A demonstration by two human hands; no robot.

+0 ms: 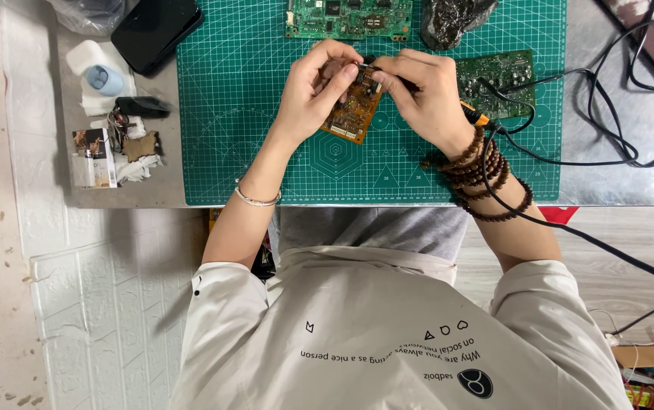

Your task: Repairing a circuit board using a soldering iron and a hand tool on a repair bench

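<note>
- Left hand [313, 89]: fingers closed on the upper edge of a small orange circuit board [354, 110], held tilted just above the green cutting mat [266, 137] on the desk [616, 163].
- Right hand [424, 91]: clamped on a corded soldering iron [473, 114], its tip at the board's top edge.
- Progress: work on the board is under way; finished joints cannot be made out.
- Two green circuit boards [348, 18] lie nearby.
</note>
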